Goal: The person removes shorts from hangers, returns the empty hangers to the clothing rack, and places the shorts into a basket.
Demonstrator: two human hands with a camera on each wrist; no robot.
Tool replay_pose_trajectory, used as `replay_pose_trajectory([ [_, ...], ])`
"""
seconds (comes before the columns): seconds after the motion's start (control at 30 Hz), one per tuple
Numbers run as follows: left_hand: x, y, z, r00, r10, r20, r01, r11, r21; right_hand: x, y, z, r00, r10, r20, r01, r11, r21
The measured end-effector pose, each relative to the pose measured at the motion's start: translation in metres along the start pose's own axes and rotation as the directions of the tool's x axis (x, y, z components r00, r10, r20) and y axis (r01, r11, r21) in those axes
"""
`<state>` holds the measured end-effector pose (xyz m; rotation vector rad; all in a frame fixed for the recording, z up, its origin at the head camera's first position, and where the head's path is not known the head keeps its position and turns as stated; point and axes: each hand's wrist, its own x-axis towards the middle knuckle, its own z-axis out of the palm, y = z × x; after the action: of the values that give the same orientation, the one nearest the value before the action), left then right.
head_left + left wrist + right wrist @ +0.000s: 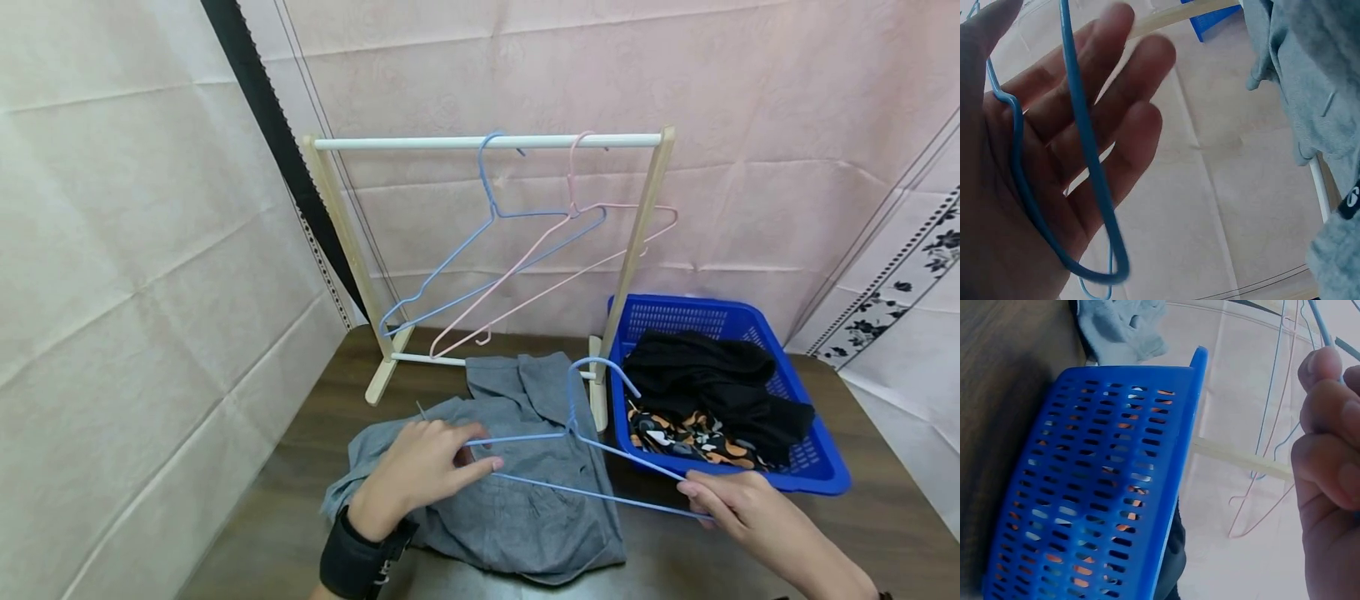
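A blue clothes hanger (570, 429) is held slantwise over a grey garment (536, 533), its hook upward. My right hand (750, 508) grips the hanger's right end with curled fingers (1325, 434). At the other end is my left hand (423, 467); the left wrist view shows the hanger end (1094, 187) lying across the palm, with loosely extended fingers (1129, 87) not closed round it. The grey garment lies on the table beneath the hanger and the left hand, its lower layers hidden.
Behind stands a small rack (420, 144) carrying a blue hanger (442, 267) and a pink hanger (517, 262). To the right, a blue basket (825, 454) holds black cloth (693, 375) and patterned cloth (697, 437). Pale cloth walls (600, 75) surround the wooden table (300, 483).
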<state>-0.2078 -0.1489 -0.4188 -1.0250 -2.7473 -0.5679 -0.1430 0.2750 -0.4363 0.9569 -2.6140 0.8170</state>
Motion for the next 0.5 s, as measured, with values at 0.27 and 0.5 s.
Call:
replay_pose_trajectory([
  [0.27, -0.001, -0.004, -0.005, 0.993, -0.041, 0.111, 0.049, 0.996, -0.071, 0.015, -0.007, -0.002, 0.999, -0.054, 0.005, 0.054, 0.998, -0.041],
  [0.5, -0.015, -0.013, -0.003, 0.975, -0.089, 0.203, 0.128, 0.974, -0.187, 0.022, -0.012, 0.002, 0.999, -0.043, 0.032, 0.044, 0.999, -0.031],
])
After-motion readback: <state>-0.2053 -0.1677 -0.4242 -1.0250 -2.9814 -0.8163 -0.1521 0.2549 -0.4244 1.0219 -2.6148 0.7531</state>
